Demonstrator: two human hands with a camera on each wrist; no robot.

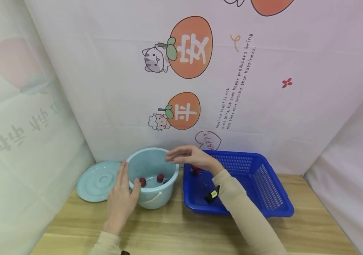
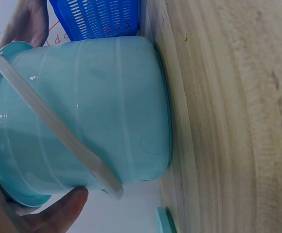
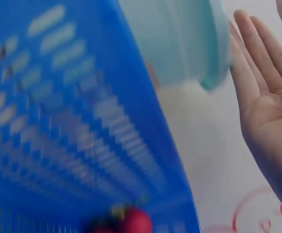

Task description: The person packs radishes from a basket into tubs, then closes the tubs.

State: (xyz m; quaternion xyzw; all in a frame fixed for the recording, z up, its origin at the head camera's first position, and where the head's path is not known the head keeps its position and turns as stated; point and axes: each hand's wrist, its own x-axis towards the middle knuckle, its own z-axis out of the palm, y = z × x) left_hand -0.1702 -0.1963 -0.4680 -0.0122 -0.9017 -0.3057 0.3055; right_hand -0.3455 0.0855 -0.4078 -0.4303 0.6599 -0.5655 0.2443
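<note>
A light blue bucket (image 1: pixel 165 197) stands upright, with dark red cherries (image 1: pixel 160 177) lying on its bottom. My left hand (image 1: pixel 122 198) is at the bucket's left rim, its fingers straight and the thumb apart from them. In the left wrist view, the thumb (image 2: pixel 65 208) lies right by the bucket's side below the rim. My right hand (image 1: pixel 197 158) reaches across the bucket's right rim with extended fingers and holds nothing. The right wrist view shows its bare palm (image 3: pixel 272 111) beside the bucket rim.
Right of the bucket sits a blue perforated basket (image 1: pixel 273 209), with cherries (image 1: pixel 195 170) at its far left corner. A round light blue lid (image 1: pixel 89 186) lies to the bucket's left. Behind the wooden table (image 1: pixel 175 233) hangs a printed white cloth (image 1: pixel 117 88).
</note>
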